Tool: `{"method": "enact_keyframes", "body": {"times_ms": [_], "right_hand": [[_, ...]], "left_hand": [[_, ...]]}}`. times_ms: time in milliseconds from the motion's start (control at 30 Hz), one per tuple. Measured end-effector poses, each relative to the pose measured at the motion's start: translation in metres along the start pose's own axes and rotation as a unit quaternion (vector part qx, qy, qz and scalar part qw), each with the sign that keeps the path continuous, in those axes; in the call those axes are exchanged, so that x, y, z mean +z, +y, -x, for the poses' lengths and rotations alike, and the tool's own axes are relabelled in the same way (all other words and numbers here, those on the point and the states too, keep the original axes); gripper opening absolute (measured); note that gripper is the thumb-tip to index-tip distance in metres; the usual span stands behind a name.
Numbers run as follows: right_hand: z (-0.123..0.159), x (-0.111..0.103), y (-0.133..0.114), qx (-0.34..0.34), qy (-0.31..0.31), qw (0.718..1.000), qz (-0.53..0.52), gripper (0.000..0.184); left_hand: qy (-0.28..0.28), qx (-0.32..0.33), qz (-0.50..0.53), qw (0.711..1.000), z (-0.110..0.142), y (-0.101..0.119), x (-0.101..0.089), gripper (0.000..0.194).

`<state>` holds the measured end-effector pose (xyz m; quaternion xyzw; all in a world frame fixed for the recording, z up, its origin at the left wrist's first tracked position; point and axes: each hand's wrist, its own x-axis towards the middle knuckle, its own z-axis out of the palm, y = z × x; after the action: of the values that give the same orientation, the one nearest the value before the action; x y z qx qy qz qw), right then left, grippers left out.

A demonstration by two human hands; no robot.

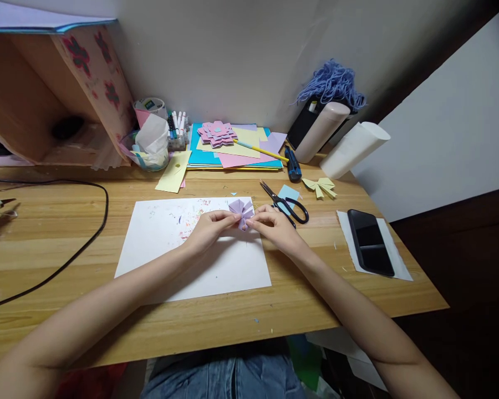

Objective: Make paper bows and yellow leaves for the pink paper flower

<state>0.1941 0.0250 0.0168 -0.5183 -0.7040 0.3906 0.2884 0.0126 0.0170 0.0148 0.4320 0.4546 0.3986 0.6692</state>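
Between my hands is a small purple folded-paper flower [240, 209], its pleats fanned out toward the wall. My left hand [213, 226] pinches its left side between thumb and fingers. On the right, my right hand [274, 224] pinches its lower right edge. The flower is held above the right end of a white paper sheet [158, 266], which carries smudges of coloured marks. Just beyond my right hand lie black-handled scissors [283, 202], partly over a light blue paper square [289, 197]. The fingertips hide part of the flower's lower edge.
At the back are stacked coloured papers [199, 158] with a layered pink paper flower [217, 133], a pencil [260, 149] and a blue cutter [293, 165]. A yellow paper bow [320, 187] and a phone [370, 242] lie right. A black cable [83, 252] curves at left.
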Motion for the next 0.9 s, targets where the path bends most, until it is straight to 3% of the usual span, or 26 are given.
{"method": "enact_keyframes", "body": {"times_ms": [433, 667, 900], "right_hand": [[0.004, 0.003, -0.003, -0.044, 0.059, 0.996, 0.041, 0.013], [0.007, 0.008, -0.003, -0.049, 0.116, 0.989, -0.076, 0.015], [0.006, 0.007, -0.006, -0.048, 0.096, 0.984, -0.140, 0.017]], "left_hand": [[0.018, 0.027, -0.059, 0.998, 0.000, -0.001, 0.001, 0.024], [0.029, 0.032, -0.040, 0.998, 0.001, -0.007, 0.002, 0.023], [-0.022, -0.009, 0.065, 0.998, -0.001, -0.009, 0.003, 0.026]]}}
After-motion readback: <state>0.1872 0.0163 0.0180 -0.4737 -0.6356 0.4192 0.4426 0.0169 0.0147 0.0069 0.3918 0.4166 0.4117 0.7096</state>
